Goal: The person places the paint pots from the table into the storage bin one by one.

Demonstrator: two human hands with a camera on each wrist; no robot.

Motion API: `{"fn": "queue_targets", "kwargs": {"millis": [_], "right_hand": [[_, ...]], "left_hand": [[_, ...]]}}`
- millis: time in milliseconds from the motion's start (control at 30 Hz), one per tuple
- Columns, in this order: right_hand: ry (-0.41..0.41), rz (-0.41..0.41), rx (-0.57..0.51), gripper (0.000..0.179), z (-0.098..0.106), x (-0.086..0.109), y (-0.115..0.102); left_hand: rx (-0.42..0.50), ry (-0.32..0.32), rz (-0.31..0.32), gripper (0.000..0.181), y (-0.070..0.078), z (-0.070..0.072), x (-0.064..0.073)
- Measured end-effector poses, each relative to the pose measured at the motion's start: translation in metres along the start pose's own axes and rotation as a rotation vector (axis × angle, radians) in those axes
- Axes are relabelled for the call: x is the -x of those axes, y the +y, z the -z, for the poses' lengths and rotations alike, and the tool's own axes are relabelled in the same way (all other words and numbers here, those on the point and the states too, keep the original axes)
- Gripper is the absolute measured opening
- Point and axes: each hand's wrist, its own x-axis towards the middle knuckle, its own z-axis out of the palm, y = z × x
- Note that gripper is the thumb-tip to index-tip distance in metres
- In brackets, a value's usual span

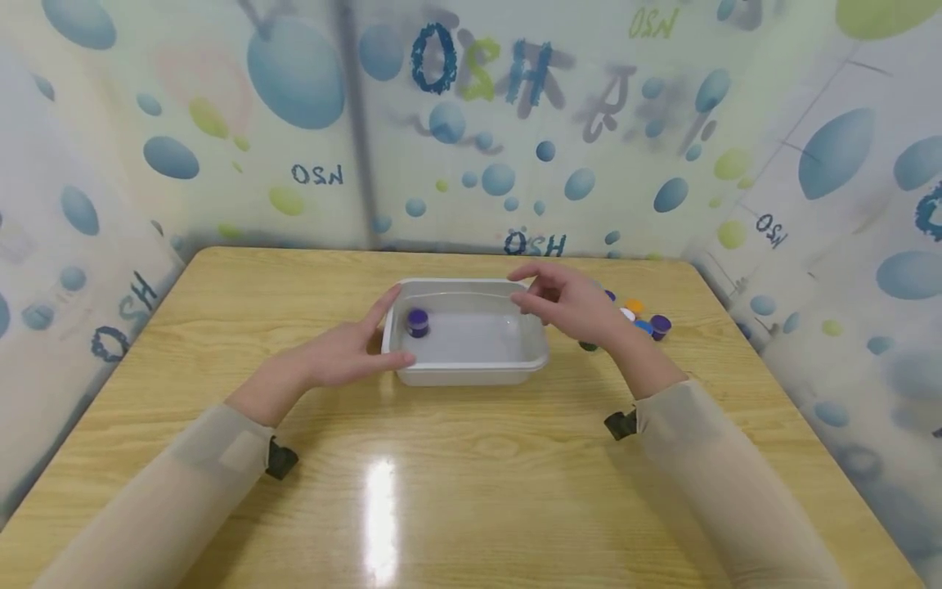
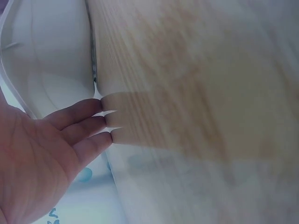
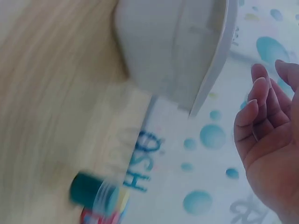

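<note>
A white rectangular plastic tub (image 1: 471, 375) stands mid-table. Inside, near its left end, sits one small pot with a purple lid (image 1: 418, 322). My left hand (image 1: 334, 353) spans the tub's left end, thumb and index finger spread along the rim. In the left wrist view, the other fingers (image 2: 86, 125) extend fairly straight beside the tub, close to the tabletop. My right hand (image 1: 562, 303) hovers above the tub's right end, its fingers loosely bent and thumb apart. The right wrist view shows nothing in that hand (image 3: 271, 121).
Right of the tub, partly behind my right hand, lies a cluster of small lidded pots, including a purple one (image 1: 661, 327), an orange one (image 1: 634, 307) and a green-lidded one (image 3: 93, 190). The wooden table (image 1: 456, 491) meets patterned curtains (image 1: 441, 188) at the back.
</note>
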Motion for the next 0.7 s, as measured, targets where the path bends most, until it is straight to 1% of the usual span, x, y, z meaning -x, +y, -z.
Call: {"fn": "queue_targets", "kwargs": {"millis": [167,467,700], "right_hand": [[0.033,-0.036,0.019,0.036,0.013,0.022,0.021],[0.069,-0.117,0.042,0.035,0.030,0.060,0.064],[0.048,-0.179,0.069,0.036,0.041,0.080,0.095]], "left_hand": [[0.009,0.003,0.003,0.115,-0.001,-0.001,0.000],[0.018,0.000,-0.009,0.116,-0.002,-0.002,0.000],[0.009,0.001,-0.008,0.116,-0.001,0.000,0.000]]}}
